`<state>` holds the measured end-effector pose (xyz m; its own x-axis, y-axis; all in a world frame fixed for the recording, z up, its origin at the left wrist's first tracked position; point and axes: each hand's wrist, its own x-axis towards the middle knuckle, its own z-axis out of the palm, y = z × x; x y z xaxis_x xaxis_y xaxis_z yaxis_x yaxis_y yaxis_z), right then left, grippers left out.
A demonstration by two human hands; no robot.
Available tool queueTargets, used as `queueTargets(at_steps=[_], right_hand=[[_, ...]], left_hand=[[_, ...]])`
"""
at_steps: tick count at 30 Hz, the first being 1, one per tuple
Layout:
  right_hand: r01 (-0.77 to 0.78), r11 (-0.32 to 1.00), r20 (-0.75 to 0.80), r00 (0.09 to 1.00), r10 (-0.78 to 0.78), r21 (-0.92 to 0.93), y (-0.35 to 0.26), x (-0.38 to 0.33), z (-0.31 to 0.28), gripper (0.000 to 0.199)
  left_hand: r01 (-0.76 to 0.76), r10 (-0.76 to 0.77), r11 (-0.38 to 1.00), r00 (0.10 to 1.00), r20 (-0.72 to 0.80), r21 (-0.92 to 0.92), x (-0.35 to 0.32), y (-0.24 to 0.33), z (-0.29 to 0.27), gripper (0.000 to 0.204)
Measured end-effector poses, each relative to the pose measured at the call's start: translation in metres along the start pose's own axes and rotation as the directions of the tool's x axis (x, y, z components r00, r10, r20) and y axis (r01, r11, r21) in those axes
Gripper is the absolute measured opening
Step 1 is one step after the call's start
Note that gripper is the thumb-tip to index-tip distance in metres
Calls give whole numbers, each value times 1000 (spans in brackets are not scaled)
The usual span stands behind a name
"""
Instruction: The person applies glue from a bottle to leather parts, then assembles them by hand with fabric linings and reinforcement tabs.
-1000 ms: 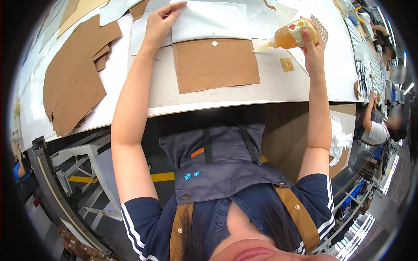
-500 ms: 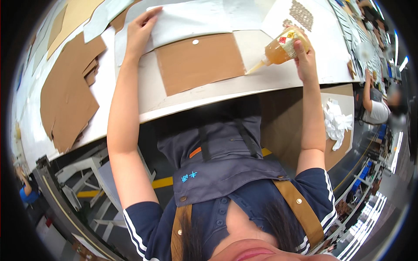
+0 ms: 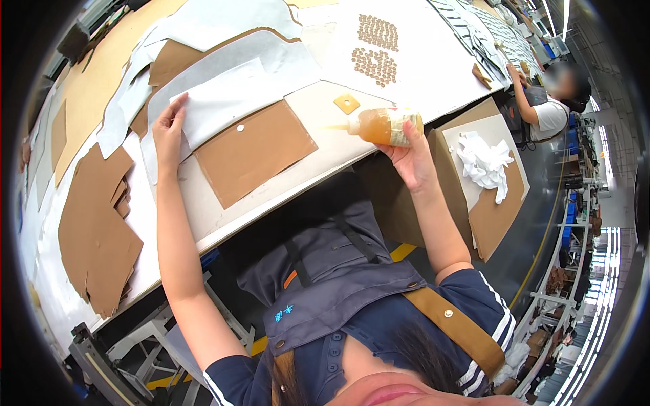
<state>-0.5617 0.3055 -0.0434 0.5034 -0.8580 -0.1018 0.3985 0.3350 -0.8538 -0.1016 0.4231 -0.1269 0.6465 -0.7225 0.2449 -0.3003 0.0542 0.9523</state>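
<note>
My right hand (image 3: 409, 159) is wrapped around a squeeze bottle (image 3: 382, 126) of amber liquid, held sideways over the table's front edge. Its thin nozzle points left, apart from the brown sheet. My left hand (image 3: 168, 139) pinches the left end of a white sheet (image 3: 223, 98) with thumb and fingers. That sheet borders the far side of the brown rectangular sheet (image 3: 261, 159), where a small white disc (image 3: 240, 127) lies. Left of the bottle nozzle is a small yellow square with a hole (image 3: 347, 103).
Stacked brown cut pieces (image 3: 98, 230) lie at left; larger grey-white pieces (image 3: 230, 64) spread behind. Small brown discs (image 3: 374, 66) sit in groups on white paper at the back. Crumpled white cloth (image 3: 484, 162) rests on a carton at right. Another person (image 3: 550, 111) works at far right.
The bottle's nozzle has left the brown sheet's right corner; my right hand has drawn it back toward me. My left hand stays at the white sheet's end. The view has turned rightward.
</note>
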Motion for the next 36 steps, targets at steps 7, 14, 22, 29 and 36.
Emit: queueTargets(at_steps=[7, 14, 22, 29, 36], right_hand=[[335, 900, -84, 925, -370, -278, 33, -28, 5, 44], [178, 979, -124, 979, -165, 100, 14, -23, 10, 45], [163, 933, -196, 975, -103, 320, 10, -19, -12, 44], [138, 926, -201, 977, -70, 353, 10, -19, -7, 45], [117, 906, -220, 975, -27, 406, 10, -22, -13, 47]], left_hand=[[12, -12, 999, 1000, -12, -46, 3, 4, 6, 31], [-28, 28, 1000, 1000, -5, 2, 2, -5, 2, 30], [-28, 28, 1000, 1000, 2, -11, 0, -2, 2, 29], [-43, 43, 998, 999, 15, -41, 1, -9, -2, 29], [-69, 69, 997, 998, -6, 26, 1, -2, 3, 29]])
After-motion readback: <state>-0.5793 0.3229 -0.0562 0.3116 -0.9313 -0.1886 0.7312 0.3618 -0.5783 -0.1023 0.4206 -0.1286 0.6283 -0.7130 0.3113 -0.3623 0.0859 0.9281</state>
